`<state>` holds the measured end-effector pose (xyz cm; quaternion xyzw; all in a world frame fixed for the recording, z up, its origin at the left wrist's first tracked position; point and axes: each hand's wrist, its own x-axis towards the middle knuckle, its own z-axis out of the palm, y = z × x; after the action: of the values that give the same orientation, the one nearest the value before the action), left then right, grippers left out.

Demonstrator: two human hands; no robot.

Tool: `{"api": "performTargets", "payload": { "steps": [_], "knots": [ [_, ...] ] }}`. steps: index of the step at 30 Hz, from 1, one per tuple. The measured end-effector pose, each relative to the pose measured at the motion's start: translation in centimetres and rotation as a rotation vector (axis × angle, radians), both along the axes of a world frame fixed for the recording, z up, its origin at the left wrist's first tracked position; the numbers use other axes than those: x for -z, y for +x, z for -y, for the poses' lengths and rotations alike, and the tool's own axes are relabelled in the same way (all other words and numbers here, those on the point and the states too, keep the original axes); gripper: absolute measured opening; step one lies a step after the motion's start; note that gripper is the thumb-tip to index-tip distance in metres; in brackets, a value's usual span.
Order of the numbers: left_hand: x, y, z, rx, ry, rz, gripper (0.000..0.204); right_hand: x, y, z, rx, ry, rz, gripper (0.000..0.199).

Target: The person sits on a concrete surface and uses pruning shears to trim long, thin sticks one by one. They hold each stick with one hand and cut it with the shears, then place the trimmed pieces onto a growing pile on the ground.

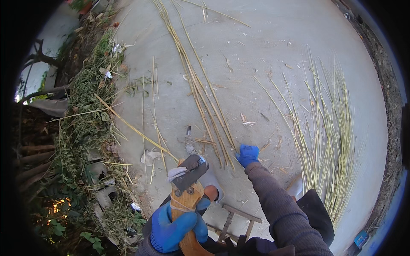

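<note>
My left hand, in a blue glove, is closed around a thick wooden piece with string tied round it. A dark flat metal plate is fixed across its upper end, beside a folded whitish scrap. Further forward, my right hand, also blue-gloved, is down at the near end of several long, thin tan canes on the ground. Its fingers look curled in beside the outermost cane; what they hold, if anything, is hidden. A longer yellowish cane slants up to the metal plate from the left.
Many thin greenish stalks lie spread at the right. Cut weeds and blocks line the left edge. A small wooden frame is between my arms. Splinters and a crumpled pale scrap litter the concrete floor.
</note>
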<state>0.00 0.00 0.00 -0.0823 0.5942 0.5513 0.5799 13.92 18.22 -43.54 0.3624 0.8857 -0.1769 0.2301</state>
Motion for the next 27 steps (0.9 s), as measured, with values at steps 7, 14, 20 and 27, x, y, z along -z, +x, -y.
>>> {"api": "performTargets", "payload": {
  "steps": [7,14,20,27],
  "knots": [
    [0.6,0.0,-0.7,-0.012,-0.043,-0.02,0.047,1.6,1.5,-0.7,0.088,0.026,-0.023,0.02],
    [-0.1,0.3,0.9,0.082,0.116,-0.041,0.037,-10.0,8.0,-1.8,0.36,-0.261,-0.463,0.024],
    [-0.2,1.4,2.0,0.063,0.195,-0.151,0.037,-25.7,13.5,0.5,0.68,-0.531,-0.715,0.025],
    [1.4,2.8,1.5,0.076,0.312,-0.222,0.038,-39.8,26.2,8.7,0.574,-0.458,-0.78,0.028]
  ]
}}
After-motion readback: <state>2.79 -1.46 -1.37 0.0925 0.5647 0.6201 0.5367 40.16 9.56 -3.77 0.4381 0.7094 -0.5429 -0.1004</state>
